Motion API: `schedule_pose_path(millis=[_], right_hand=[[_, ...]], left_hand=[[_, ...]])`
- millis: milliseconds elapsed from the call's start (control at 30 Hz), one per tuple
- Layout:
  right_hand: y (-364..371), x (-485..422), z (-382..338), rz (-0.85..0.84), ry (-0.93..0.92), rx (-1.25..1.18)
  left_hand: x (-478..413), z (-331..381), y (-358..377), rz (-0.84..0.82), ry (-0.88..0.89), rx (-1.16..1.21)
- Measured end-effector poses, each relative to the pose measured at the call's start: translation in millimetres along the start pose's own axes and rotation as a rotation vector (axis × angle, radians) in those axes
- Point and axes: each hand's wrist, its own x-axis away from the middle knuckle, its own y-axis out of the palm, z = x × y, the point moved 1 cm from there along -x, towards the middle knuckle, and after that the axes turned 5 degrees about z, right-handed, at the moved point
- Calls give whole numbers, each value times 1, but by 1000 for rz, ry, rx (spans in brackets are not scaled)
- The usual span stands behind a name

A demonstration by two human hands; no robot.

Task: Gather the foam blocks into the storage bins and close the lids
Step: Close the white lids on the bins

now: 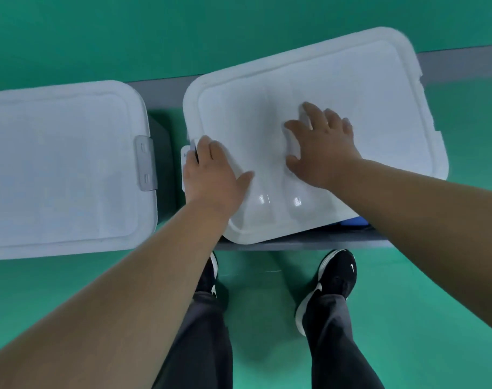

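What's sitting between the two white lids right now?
In the head view, the grey latch on the left lid, then a dark shadowed gap.

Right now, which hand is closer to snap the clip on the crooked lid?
Left. The left hand sits at the edge of the lid, right by the white latch. The right hand lies flat on the middle of the lid, far from it.
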Motion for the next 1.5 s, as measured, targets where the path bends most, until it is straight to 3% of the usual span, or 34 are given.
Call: schedule_pose_path(millis=[133, 300, 500, 800, 1000, 1200, 1500], right_hand=[[21, -12, -20, -141, 113, -19], [38, -2, -28, -158, 140, 36], [46, 13, -32, 27, 90, 295], [14, -56, -47, 146, -28, 235], [15, -85, -76, -22, -47, 134], [26, -66, -93, -31, -38, 132], [42, -44, -95, -70, -51, 192]], left_hand=[[-3, -13, 17, -52, -35, -58], [2, -52, 29, -34, -34, 120], [7, -59, 35, 25, 3, 270], [-6, -38, 15, -103, -139, 347], [1, -32, 19, -107, -228, 373], [16, -46, 20, -108, -222, 465], [13, -76, 22, -52, -133, 315]])
